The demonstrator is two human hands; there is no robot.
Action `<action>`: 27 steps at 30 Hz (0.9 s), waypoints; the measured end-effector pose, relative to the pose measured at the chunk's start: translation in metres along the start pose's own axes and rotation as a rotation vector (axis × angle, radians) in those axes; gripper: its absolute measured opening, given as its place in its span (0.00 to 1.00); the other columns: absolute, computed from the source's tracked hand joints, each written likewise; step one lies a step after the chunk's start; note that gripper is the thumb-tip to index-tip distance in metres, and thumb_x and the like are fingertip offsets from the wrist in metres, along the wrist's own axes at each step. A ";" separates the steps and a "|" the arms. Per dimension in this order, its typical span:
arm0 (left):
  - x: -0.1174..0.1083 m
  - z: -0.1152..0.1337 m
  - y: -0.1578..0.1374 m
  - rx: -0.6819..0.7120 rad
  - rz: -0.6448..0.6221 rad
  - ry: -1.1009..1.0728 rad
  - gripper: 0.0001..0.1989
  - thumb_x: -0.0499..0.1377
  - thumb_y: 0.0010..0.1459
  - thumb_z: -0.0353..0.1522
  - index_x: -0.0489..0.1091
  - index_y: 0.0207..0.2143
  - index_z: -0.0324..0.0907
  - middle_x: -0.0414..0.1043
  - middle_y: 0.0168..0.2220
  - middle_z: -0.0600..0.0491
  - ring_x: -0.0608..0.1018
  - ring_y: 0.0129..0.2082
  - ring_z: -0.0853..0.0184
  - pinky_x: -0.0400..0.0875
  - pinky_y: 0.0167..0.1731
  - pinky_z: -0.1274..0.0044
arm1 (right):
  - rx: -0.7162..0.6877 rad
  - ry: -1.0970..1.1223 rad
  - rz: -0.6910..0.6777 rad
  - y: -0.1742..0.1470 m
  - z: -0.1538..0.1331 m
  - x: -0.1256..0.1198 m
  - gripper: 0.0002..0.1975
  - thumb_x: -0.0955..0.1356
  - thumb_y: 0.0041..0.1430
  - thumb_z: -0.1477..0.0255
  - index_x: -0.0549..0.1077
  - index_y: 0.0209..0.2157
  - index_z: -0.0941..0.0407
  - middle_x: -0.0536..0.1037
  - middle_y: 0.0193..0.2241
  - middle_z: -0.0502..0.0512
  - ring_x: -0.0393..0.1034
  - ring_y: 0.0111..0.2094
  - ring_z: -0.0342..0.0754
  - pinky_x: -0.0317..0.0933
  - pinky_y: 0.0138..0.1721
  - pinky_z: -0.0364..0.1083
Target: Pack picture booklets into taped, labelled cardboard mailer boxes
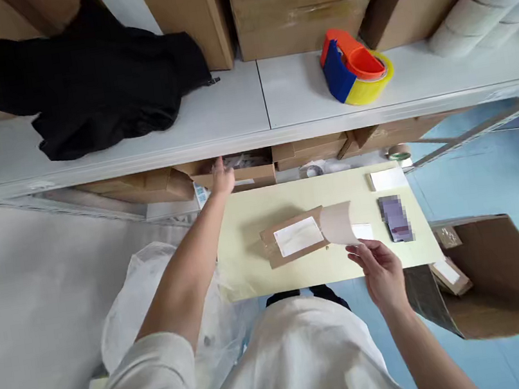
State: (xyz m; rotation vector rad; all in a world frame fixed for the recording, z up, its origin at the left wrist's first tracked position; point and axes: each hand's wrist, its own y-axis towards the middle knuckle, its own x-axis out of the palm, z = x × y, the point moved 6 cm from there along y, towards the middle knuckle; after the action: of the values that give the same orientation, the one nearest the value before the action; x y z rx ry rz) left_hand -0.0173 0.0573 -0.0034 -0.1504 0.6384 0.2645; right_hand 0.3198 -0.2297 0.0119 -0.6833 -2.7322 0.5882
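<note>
A small brown carton with a white label lies slightly tilted across the pale yellow table. At its right end a curved beige cardboard flap stands out. My right hand is closed in a pinch at the flap's lower right corner. Stretched forward over the table's far left corner, my left hand is at the front edge of an open cardboard box under the shelf. Clear plastic-looking items show inside that box. The left fingertips are partly hidden, so their grip is unclear.
White slips and a purple phone-like object lie on the table's right. A large open carton stands at right. The shelf above carries a tape dispenser and black cloth. Plastic sheeting is at left.
</note>
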 end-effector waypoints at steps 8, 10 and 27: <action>0.043 0.090 -0.276 0.626 -0.380 -0.016 0.20 0.65 0.48 0.38 0.68 0.43 0.43 0.71 0.42 0.48 0.73 0.45 0.60 0.70 0.46 0.68 | 0.059 0.063 -0.260 0.003 -0.017 0.039 0.14 0.73 0.47 0.60 0.71 0.29 0.54 0.65 0.19 0.44 0.56 0.19 0.38 0.55 0.22 0.41; 0.048 0.098 -0.302 0.533 -0.343 -0.086 0.21 0.64 0.49 0.36 0.67 0.46 0.43 0.70 0.44 0.47 0.72 0.47 0.60 0.70 0.47 0.68 | 0.063 0.034 -0.316 -0.001 -0.016 0.041 0.14 0.71 0.50 0.58 0.72 0.32 0.54 0.66 0.20 0.45 0.56 0.20 0.39 0.55 0.22 0.41; 0.055 0.044 -0.331 -0.120 -0.385 -0.622 0.14 0.58 0.52 0.37 0.73 0.38 0.37 0.77 0.36 0.50 0.77 0.39 0.62 0.69 0.41 0.73 | -0.465 -0.607 -0.399 0.028 -0.043 -0.003 0.21 0.66 0.55 0.56 0.72 0.43 0.57 0.75 0.35 0.58 0.67 0.34 0.49 0.61 0.35 0.48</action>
State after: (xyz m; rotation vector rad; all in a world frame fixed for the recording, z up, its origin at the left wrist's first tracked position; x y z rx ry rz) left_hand 0.1455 -0.2382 0.0172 -0.2870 -0.0300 -0.0302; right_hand 0.3479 -0.1953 0.0368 -0.0075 -3.4853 0.0550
